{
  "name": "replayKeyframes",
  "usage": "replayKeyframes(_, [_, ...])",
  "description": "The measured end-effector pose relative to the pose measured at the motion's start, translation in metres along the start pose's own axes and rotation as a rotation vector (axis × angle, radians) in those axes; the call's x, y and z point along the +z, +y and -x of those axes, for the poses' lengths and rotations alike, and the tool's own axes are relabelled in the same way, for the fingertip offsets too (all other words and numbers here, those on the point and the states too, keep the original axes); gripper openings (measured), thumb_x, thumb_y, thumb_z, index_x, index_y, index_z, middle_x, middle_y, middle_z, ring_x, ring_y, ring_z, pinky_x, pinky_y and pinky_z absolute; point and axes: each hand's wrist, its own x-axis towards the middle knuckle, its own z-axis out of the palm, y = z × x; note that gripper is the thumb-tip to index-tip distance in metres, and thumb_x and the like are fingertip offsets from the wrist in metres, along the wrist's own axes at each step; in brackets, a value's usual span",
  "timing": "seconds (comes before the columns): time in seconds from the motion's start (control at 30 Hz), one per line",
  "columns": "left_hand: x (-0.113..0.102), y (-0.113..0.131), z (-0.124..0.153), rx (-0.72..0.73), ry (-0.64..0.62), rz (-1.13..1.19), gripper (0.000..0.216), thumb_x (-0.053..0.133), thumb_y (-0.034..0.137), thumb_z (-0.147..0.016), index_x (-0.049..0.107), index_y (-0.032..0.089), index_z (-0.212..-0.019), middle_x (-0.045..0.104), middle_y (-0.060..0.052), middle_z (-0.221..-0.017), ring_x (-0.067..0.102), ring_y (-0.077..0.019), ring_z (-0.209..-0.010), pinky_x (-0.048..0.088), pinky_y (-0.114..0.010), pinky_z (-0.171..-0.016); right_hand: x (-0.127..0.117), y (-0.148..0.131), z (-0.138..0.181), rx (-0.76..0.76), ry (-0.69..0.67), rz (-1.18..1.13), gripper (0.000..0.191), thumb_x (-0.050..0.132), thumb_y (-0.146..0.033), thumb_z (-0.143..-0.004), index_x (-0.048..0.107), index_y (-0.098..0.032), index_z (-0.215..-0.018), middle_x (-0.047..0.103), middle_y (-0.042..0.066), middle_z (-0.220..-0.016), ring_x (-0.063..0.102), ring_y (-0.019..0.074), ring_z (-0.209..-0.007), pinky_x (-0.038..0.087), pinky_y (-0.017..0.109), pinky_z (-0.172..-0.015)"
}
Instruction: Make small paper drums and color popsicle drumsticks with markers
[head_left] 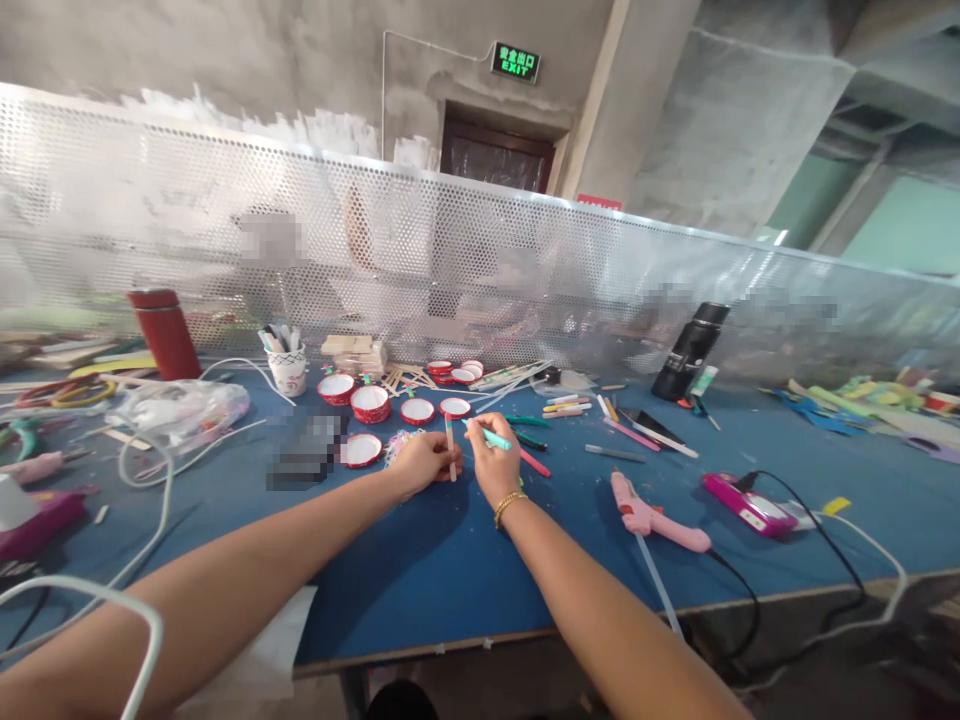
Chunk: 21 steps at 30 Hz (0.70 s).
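My left hand (426, 464) is closed on a flat wooden craft stick (451, 445), held upright above the table. My right hand (493, 458) grips a teal marker (496, 438), its tip pointing left toward the stick's upper part. Whether the tip touches the stick I cannot tell. Just beyond my hands lie small round red-rimmed pieces with white faces, one a white disc (455, 407) and another a disc (363, 450) left of my left hand. A small stack of them (370, 403) stands farther back. Thin coloured strings (399, 445) lie beside my left hand.
A pink glue gun (656, 515) with a cord rests at the right, near a magenta power strip (754, 505). Loose markers (566, 405) lie beyond my right hand. A cup of pens (287, 368), a red flask (166, 335) and a black bottle (690, 352) stand by the perforated divider (480, 260).
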Motion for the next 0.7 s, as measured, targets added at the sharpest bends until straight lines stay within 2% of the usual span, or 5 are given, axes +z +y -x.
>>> replayKeyframes(0.37, [-0.003, -0.009, -0.004, 0.069, -0.053, -0.102, 0.022, 0.080, 0.031, -0.074, 0.064, 0.018, -0.067, 0.067, 0.000, -0.064, 0.064, -0.0144, -0.061, 0.053, -0.025, -0.064, -0.001, 0.002, 0.004, 0.025, -0.032, 0.051, 0.045, 0.046, -0.063, -0.097, 0.061, -0.022, -0.088, 0.067, 0.003, -0.075, 0.064, 0.0193, -0.070, 0.052, 0.032, -0.072])
replayKeyframes(0.57, [-0.003, -0.013, -0.006, 0.057, -0.055, -0.083, 0.018, 0.075, 0.030, -0.077, 0.063, 0.020, -0.068, 0.068, 0.000, -0.068, 0.065, -0.0155, -0.064, 0.054, -0.028, -0.069, -0.001, -0.003, 0.007, 0.090, -0.019, 0.026, 0.052, 0.048, -0.072, -0.092, 0.062, -0.022, -0.088, 0.070, 0.005, -0.074, 0.066, 0.0213, -0.067, 0.054, 0.035, -0.069])
replayKeyframes(0.7, [-0.005, -0.018, -0.008, 0.055, -0.024, -0.196, 0.017, 0.071, 0.030, -0.081, 0.064, 0.020, -0.069, 0.071, -0.002, -0.070, 0.067, -0.0170, -0.068, 0.052, -0.026, -0.069, -0.002, -0.004, 0.010, 0.133, -0.028, 0.025, 0.055, 0.048, -0.076, -0.090, 0.063, -0.022, -0.089, 0.073, 0.007, -0.075, 0.067, 0.0228, -0.066, 0.056, 0.036, -0.068])
